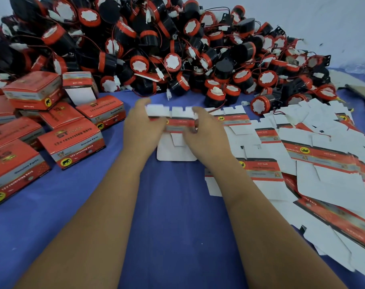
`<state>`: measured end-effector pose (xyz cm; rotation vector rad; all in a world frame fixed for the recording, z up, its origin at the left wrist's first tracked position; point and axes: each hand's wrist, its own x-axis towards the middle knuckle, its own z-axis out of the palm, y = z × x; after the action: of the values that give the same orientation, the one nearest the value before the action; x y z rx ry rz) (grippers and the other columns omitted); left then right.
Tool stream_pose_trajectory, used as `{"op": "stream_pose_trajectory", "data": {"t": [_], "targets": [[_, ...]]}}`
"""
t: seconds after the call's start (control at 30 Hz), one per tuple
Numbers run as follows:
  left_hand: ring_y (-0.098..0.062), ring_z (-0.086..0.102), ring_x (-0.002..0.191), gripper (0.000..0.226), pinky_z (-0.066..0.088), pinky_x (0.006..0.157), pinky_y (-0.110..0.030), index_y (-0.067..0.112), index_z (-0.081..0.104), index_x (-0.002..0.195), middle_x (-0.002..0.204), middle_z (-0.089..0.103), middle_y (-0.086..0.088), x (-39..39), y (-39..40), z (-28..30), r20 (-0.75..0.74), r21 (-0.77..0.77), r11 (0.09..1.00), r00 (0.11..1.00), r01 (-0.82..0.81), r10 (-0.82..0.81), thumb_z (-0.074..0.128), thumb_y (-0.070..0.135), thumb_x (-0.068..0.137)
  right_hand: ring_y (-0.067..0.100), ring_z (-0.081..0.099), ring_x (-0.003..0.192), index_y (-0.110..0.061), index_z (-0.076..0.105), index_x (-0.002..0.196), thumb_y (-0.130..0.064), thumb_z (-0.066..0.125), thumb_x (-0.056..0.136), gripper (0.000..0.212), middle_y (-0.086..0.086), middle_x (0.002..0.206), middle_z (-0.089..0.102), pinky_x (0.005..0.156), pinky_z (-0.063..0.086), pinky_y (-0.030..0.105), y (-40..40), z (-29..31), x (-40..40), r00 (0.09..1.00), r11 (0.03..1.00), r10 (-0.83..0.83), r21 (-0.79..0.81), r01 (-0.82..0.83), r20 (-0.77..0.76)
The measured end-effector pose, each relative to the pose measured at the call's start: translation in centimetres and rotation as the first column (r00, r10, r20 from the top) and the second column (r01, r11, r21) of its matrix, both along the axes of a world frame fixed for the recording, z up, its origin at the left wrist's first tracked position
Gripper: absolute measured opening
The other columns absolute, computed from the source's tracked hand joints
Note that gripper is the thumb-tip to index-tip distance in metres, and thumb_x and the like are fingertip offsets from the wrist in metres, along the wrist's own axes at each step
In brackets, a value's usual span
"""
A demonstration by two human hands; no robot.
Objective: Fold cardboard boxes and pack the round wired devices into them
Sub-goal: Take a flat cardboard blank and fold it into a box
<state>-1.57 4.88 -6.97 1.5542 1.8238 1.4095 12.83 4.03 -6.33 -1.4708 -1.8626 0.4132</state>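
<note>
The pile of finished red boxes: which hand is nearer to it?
Left. The left hand holds the flat box blank just beside the finished red boxes; the right hand holds the blank's other side, farther from them.

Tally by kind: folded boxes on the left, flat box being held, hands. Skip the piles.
folded boxes: 8 visible, some cut off at the edge
flat box: 1
Hands: 2, left hand and right hand
Total: 11
</note>
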Motion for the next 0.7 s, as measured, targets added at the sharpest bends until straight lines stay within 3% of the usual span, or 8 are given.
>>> {"op": "stream_pose_trajectory", "data": {"t": [0.07, 0.13, 0.23, 0.33, 0.4, 0.5, 0.6, 0.7], "targets": [[0.012, 0.052, 0.107, 0.044, 0.046, 0.086, -0.011, 0.024, 0.049, 0.129, 0.118, 0.055, 0.015, -0.2, -0.4, 0.6, 0.269, 0.174, 0.985, 0.962, 0.001, -0.048, 0.062, 0.008, 0.090, 0.021, 0.057, 0.111, -0.018, 0.031, 0.149, -0.008, 0.061, 0.091, 0.067, 0.004, 0.116, 0.060, 0.096, 0.048, 0.036, 0.2, 0.5, 0.1, 0.948, 0.999, -0.018, -0.045, 0.004, -0.317], [0.008, 0.050, 0.118, 0.051, 0.043, 0.094, -0.010, 0.030, 0.044, 0.131, 0.129, 0.053, 0.014, -0.2, -0.6, 1.2, 0.393, 0.260, 0.965, 0.916, -0.025, -0.083, 0.065, 0.010, 0.090, 0.015, 0.059, 0.105, -0.018, 0.036, 0.148, -0.007, 0.061, 0.093, 0.062, 0.003, 0.112, 0.060, 0.095, 0.052, 0.032, 0.5, 1.0, 0.3, 0.884, 0.998, -0.039, -0.054, 0.015, -0.465], [-0.010, 0.050, 0.127, 0.068, 0.045, 0.104, -0.025, 0.026, 0.033, 0.145, 0.136, 0.050, 0.004, 0.5, -0.8, 1.8, 0.538, 0.278, 0.959, 0.836, -0.050, -0.112, 0.071, 0.014, 0.090, 0.013, 0.060, 0.102, -0.016, 0.059, 0.118, -0.001, 0.054, 0.095, 0.027, 0.006, 0.114, 0.061, 0.089, 0.052, 0.017, 0.2, 1.7, 0.1, 0.869, 0.988, 0.020, 0.144, 0.059, -0.494], [-0.015, 0.058, 0.118, 0.060, 0.050, 0.097, -0.023, 0.009, 0.042, 0.143, 0.123, 0.059, -0.011, 1.2, -1.1, 2.5, 0.605, 0.282, 0.959, 0.782, -0.032, -0.152, 0.071, 0.013, 0.090, 0.014, 0.059, 0.097, -0.015, 0.056, 0.105, 0.009, 0.043, 0.089, 0.031, 0.005, 0.104, 0.063, 0.087, 0.050, 0.023, -0.5, 2.2, -0.6, 0.801, 0.961, 0.140, 0.274, 0.031, -0.582], [-0.006, 0.062, 0.103, 0.045, 0.049, 0.082, -0.017, 0.013, 0.051, 0.133, 0.110, 0.063, -0.002, 1.6, -1.4, 2.6, 0.585, 0.302, 0.953, 0.790, -0.002, -0.183, 0.069, 0.016, 0.091, 0.008, 0.058, 0.093, -0.018, 0.056, 0.104, 0.005, 0.042, 0.086, 0.032, -0.005, 0.098, 0.063, 0.085, 0.050, 0.025, -1.2, 2.2, -1.0, 0.788, 0.942, 0.250, 0.329, -0.065, -0.563], [-0.005, 0.064, 0.104, 0.044, 0.051, 0.077, -0.018, 0.027, 0.045, 0.130, 0.113, 0.065, 0.005, 2.1, -1.9, 2.6, 0.619, 0.302, 0.951, 0.744, 0.070, -0.251, 0.068, 0.022, 0.093, 0.002, 0.060, 0.105, -0.038, 0.052, 0.112, -0.005, 0.048, 0.089, 0.041, -0.020, 0.108, 0.062, 0.093, 0.049, 0.025, -2.2, 1.8, -1.7, 0.742, 0.915, 0.381, 0.337, -0.220, -0.552], [-0.010, 0.064, 0.103, 0.046, 0.053, 0.086, -0.032, 0.021, 0.040, 0.131, 0.112, 0.066, 0.000, 1.8, -2.0, 2.7, 0.675, 0.301, 0.951, 0.688, 0.073, -0.267, 0.066, 0.019, 0.094, 0.012, 0.059, 0.114, -0.026, 0.048, 0.122, -0.006, 0.049, 0.092, 0.037, -0.008, 0.116, 0.062, 0.099, 0.049, 0.034, -2.4, 1.5, -1.9, 0.680, 0.891, 0.453, 0.325, -0.318, -0.577], [-0.010, 0.063, 0.103, 0.042, 0.051, 0.086, -0.034, 0.016, 0.042, 0.133, 0.113, 0.064, 0.000, 1.5, -2.0, 2.8, 0.636, 0.318, 0.942, 0.714, 0.104, -0.294, 0.056, 0.012, 0.095, 0.012, 0.054, 0.119, -0.022, 0.041, 0.132, -0.011, 0.050, 0.091, 0.043, -0.004, 0.124, 0.056, 0.104, 0.046, 0.038, -2.4, 1.6, -1.6, 0.684, 0.892, 0.451, 0.278, -0.355, -0.573]]}}
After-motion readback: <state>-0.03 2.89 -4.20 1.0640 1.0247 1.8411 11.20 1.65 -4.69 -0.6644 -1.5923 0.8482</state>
